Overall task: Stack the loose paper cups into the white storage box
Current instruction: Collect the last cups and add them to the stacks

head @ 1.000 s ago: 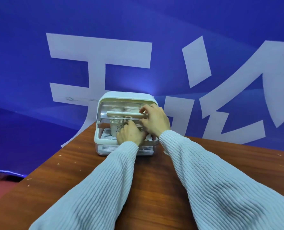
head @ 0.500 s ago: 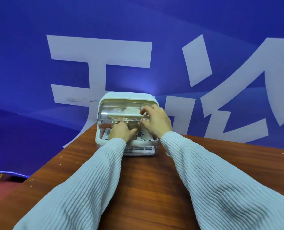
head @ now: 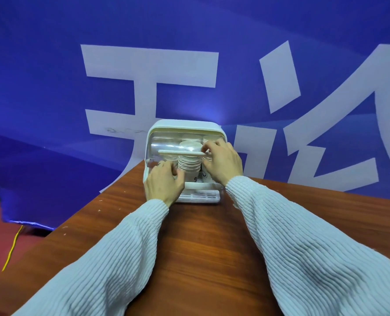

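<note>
- Left hand (head: 164,182), frame centre, fingers curled against the cup stack (head: 189,163), which stands upright, just right of it.
- Right hand (head: 222,161) pinches the lid handle (head: 181,152) above the stack.
- Stack sits inside the box (head: 184,126), centre.

We see an evenly and fairly brightly lit scene, with one pale hot spot of glare on the blue banner (head: 52,65) just above and to the right of the white storage box (head: 184,125), whose clear lid (head: 164,145) carries soft white reflections. Shadows are faint: only soft, dim patches on the wooden table (head: 200,247) under the sleeves (head: 303,247) in front of the box. Around the box the picture is sharp, while far from it, toward the edges, the wide lens bends the table edge and banner lettering, and the nearest knit looks slightly soft.
</note>
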